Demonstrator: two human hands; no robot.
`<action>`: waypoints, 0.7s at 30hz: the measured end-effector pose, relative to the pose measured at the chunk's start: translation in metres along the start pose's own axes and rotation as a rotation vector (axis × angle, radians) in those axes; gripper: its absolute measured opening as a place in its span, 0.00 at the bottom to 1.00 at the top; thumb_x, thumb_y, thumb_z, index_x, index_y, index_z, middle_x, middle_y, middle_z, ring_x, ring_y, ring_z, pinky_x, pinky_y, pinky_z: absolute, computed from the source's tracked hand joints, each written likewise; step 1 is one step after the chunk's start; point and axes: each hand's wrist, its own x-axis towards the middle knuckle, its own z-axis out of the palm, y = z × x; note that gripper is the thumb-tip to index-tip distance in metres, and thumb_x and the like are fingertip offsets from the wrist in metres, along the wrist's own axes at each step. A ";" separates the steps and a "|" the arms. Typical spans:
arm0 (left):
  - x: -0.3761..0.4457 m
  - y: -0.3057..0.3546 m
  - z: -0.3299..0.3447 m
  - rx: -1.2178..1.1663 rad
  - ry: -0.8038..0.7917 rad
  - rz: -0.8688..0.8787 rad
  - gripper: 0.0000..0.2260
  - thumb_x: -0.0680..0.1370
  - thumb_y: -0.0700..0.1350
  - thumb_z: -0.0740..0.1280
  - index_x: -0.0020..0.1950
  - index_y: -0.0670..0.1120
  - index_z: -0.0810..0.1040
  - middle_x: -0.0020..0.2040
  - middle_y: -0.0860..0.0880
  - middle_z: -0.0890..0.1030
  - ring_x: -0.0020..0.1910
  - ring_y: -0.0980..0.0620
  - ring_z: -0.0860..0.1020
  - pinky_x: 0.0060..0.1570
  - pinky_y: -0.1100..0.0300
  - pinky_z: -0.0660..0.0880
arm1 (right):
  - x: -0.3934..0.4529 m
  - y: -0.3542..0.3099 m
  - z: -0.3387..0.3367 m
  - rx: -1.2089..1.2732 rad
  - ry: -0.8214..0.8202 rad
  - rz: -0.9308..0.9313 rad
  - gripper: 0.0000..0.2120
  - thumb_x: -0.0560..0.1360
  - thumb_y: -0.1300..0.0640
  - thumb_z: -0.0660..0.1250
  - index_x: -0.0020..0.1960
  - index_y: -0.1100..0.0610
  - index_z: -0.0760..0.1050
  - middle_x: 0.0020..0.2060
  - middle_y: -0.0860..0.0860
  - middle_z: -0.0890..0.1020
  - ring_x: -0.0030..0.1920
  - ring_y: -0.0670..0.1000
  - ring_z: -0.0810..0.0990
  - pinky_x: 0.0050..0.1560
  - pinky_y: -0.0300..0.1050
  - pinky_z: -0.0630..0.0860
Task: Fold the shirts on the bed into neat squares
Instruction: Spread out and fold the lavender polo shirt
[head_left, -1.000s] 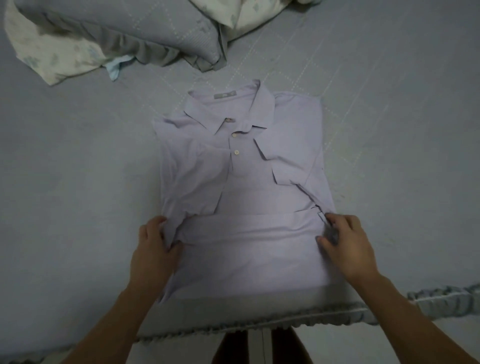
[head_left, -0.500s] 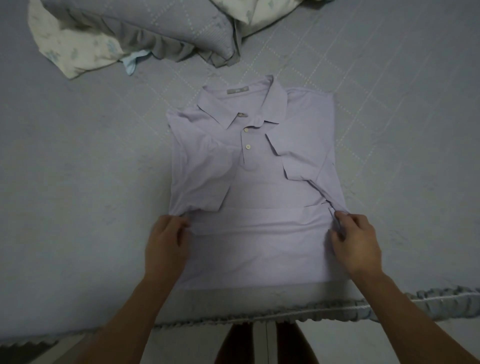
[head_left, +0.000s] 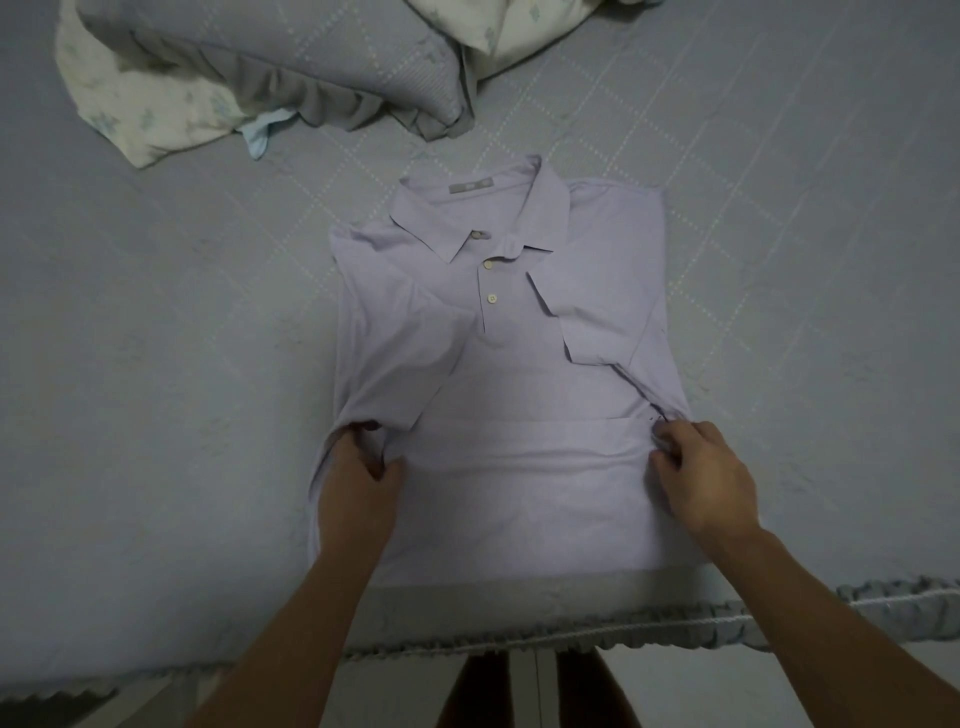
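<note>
- Shirt (head_left: 519, 395) lies flat on the bed (head_left: 156, 395), collar away from the person.
- Left hand (head_left: 358, 483) pinches its left edge at mid-length.
- Right hand (head_left: 701, 473) pinches the opposite edge.

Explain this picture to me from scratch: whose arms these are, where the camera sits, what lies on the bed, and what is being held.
There is no machine here. The camera is worn on a person's head and looks down, so the two bare arms are that person's own. A pale lilac polo shirt lies face up on a grey bed, sleeves folded inward and the bottom part turned up. The left hand grips the shirt's left edge; the right hand pinches its right edge. At the top lie a grey pillow and some cream flowered cloth.
</note>
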 end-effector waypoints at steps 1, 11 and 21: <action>0.001 0.000 0.000 -0.015 0.015 -0.014 0.19 0.75 0.45 0.72 0.63 0.43 0.73 0.40 0.54 0.72 0.38 0.51 0.72 0.43 0.59 0.64 | 0.002 -0.001 -0.001 -0.014 0.004 -0.008 0.09 0.76 0.56 0.68 0.56 0.55 0.78 0.54 0.57 0.77 0.46 0.62 0.78 0.43 0.49 0.74; -0.013 0.006 -0.007 -0.082 0.085 0.204 0.09 0.71 0.49 0.66 0.36 0.45 0.70 0.43 0.47 0.75 0.42 0.46 0.72 0.42 0.53 0.69 | -0.003 -0.001 -0.002 -0.003 0.041 -0.196 0.17 0.71 0.60 0.72 0.58 0.59 0.76 0.55 0.59 0.80 0.50 0.63 0.77 0.49 0.52 0.75; -0.003 -0.014 -0.034 -0.313 -0.008 0.149 0.09 0.74 0.51 0.62 0.41 0.46 0.69 0.32 0.48 0.69 0.29 0.55 0.66 0.28 0.64 0.63 | 0.009 -0.003 -0.018 -0.145 -0.116 -0.184 0.12 0.71 0.54 0.72 0.53 0.53 0.79 0.46 0.54 0.83 0.47 0.60 0.80 0.49 0.49 0.75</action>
